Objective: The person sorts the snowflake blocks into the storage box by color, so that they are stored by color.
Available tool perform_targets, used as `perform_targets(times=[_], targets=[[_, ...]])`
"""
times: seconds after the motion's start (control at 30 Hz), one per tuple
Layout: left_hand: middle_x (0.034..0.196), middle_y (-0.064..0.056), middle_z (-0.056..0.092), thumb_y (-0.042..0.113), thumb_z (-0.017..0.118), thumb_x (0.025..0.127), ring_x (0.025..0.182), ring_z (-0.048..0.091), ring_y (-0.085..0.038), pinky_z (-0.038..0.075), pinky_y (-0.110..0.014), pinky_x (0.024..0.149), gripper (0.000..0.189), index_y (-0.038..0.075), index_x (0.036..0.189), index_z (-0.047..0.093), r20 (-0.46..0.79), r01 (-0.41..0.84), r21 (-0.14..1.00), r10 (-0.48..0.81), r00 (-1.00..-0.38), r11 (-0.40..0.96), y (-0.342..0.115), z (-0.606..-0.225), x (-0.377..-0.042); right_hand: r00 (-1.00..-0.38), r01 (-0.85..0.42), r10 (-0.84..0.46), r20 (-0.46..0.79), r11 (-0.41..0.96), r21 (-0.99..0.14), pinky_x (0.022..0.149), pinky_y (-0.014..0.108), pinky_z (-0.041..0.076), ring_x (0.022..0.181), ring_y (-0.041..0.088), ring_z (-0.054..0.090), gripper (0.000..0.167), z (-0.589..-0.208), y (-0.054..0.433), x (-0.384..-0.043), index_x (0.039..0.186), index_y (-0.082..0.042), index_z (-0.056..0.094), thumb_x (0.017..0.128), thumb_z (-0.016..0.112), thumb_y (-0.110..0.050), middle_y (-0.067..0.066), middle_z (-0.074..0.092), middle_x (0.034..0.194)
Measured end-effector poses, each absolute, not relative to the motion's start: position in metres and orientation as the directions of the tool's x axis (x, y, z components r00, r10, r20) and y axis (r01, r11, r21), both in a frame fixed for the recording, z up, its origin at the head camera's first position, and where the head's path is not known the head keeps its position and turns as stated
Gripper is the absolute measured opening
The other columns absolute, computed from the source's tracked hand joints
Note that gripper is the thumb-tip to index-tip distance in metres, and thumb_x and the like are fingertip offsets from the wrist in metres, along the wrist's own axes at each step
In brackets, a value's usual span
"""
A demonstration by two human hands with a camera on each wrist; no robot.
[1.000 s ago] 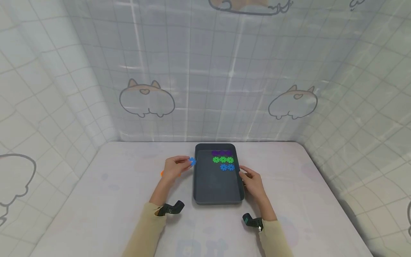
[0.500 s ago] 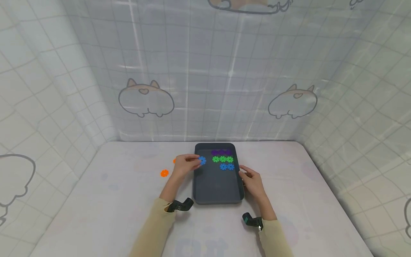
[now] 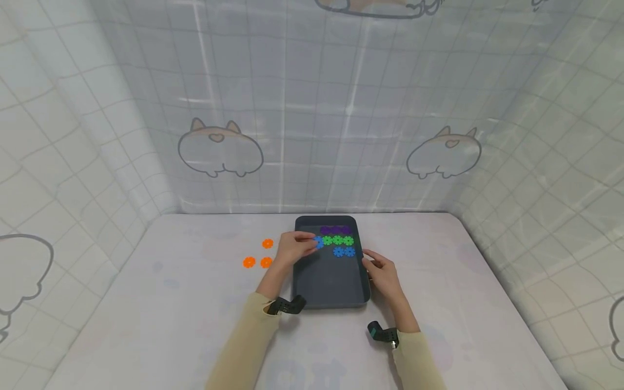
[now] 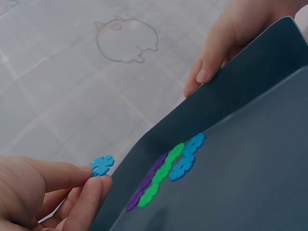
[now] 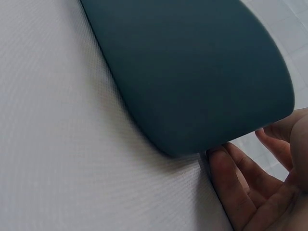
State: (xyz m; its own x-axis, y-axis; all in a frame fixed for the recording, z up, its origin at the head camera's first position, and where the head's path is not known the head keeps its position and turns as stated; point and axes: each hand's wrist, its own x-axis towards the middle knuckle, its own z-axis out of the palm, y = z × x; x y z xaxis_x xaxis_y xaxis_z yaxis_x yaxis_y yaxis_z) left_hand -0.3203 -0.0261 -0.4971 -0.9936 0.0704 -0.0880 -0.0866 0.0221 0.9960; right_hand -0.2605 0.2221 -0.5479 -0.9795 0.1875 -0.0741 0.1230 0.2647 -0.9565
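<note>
My left hand pinches a blue interlocking plastic disc between thumb and fingertips, above the dark tray. The disc has notched, flower-like edges. Inside the tray lie a row of purple discs, a row of green discs and two blue discs, towards the far right. At the tray's right wall, my right hand holds the edge. In the right wrist view, its fingers touch the outside of the tray low down, and part of the hand lies out of frame.
Three orange discs lie on the white table, left of the tray and close to my left forearm. A tiled-pattern curtain encloses the table at the back and sides. Each wrist carries a black camera mount.
My left hand has moved right, carrying the blue disc from the tray's left edge to over its inside. The orange discs have come into full view. My right hand stays at the tray.
</note>
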Motion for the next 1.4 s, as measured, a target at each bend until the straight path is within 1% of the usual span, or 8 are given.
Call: perform_targets(times=[0.2,0.43,0.73,1.0,1.27,1.4], targets=[[0.096,-0.018,0.066,0.000,0.072,0.086,0.081,0.070,-0.023,0.058,-0.031,0.073,0.023,-0.008,0.107,0.069,-0.073,-0.069,0.996,0.088,-0.993,0.047,-0.018,-0.501,-0.325,-0.979,0.122,0.188,-0.073,0.263,-0.957,0.068,0.032,0.055,0.080,0.024,0.064,0.035,-0.547,0.223,-0.261,0.131,-0.021,0.062,0.097,0.060,-0.027,0.013,0.067,0.107],[0.096,-0.019,0.066,0.000,0.071,0.087,0.083,0.070,-0.024,0.058,-0.033,0.076,0.023,-0.007,0.108,0.069,-0.088,-0.081,0.995,0.106,-0.990,0.066,-0.009,-0.504,-0.328,-0.979,0.130,0.187,-0.083,0.259,-0.957,0.067,0.032,0.055,0.079,0.023,0.064,0.034,-0.547,0.223,-0.261,0.131,-0.022,0.062,0.097,0.060,-0.026,0.013,0.067,0.106],[0.094,-0.018,0.066,-0.002,0.072,0.085,0.078,0.070,-0.023,0.059,-0.030,0.070,0.025,-0.010,0.108,0.068,-0.073,-0.056,0.984,0.094,-0.993,0.168,0.000,-0.510,-0.331,-0.981,0.120,0.181,-0.073,0.266,-0.956,0.068,0.033,0.055,0.080,0.023,0.065,0.035,-0.548,0.224,-0.262,0.132,-0.020,0.062,0.097,0.060,-0.027,0.013,0.067,0.107],[0.093,-0.017,0.068,-0.003,0.071,0.084,0.076,0.070,-0.025,0.059,-0.030,0.067,0.020,-0.008,0.103,0.070,-0.055,-0.031,0.970,0.090,-0.994,0.241,0.005,-0.514,-0.332,-0.983,0.105,0.175,-0.060,0.260,-0.960,0.068,0.033,0.056,0.080,0.024,0.065,0.036,-0.549,0.224,-0.262,0.132,-0.018,0.062,0.097,0.061,-0.027,0.015,0.067,0.108],[0.097,-0.015,0.068,-0.003,0.071,0.084,0.075,0.070,-0.021,0.058,-0.027,0.065,0.018,-0.005,0.102,0.072,-0.083,-0.057,0.951,0.074,-0.994,0.305,0.009,-0.523,-0.331,-0.983,0.103,0.171,-0.060,0.251,-0.963,0.067,0.031,0.055,0.080,0.024,0.064,0.036,-0.550,0.225,-0.260,0.132,-0.018,0.062,0.097,0.061,-0.027,0.014,0.067,0.107],[0.094,-0.015,0.068,-0.001,0.071,0.084,0.073,0.070,-0.020,0.058,-0.027,0.064,0.017,-0.004,0.101,0.073,-0.061,-0.039,0.941,0.058,-0.996,0.336,0.010,-0.525,-0.329,-0.985,0.096,0.166,-0.055,0.244,-0.965,0.067,0.032,0.055,0.078,0.024,0.064,0.036,-0.549,0.226,-0.258,0.132,-0.018,0.062,0.097,0.061,-0.026,0.015,0.067,0.106]])
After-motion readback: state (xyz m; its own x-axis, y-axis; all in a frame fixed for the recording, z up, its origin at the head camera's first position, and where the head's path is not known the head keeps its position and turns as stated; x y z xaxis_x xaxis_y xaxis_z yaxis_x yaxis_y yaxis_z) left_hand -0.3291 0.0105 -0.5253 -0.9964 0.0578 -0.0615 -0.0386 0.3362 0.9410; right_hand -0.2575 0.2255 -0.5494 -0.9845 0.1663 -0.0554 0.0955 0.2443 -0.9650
